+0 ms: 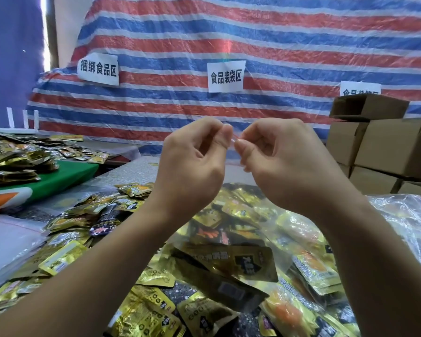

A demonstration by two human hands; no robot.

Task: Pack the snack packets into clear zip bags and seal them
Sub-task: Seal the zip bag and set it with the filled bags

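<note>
Left hand point(192, 154) and right hand point(272, 156) pinch zip strip of clear zip bag point(233, 139), centre frame; packets inside; sealing likely underway. Loose snack packets point(141, 310) below remain unpacked.

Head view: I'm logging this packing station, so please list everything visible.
clear zip bag: one, transparent, held up at its top edge.
snack packets: many, mostly gold, piled on the table; more far left.
filled bags: count unclear, clear, right of the pile.
cardboard boxes: several, brown, stacked right.
tarp: one, red-blue-white striped, behind.
paper signs: three, white, on the tarp.
green cloth: one, left.
left hand, right hand: pinching the bag's top.
</note>
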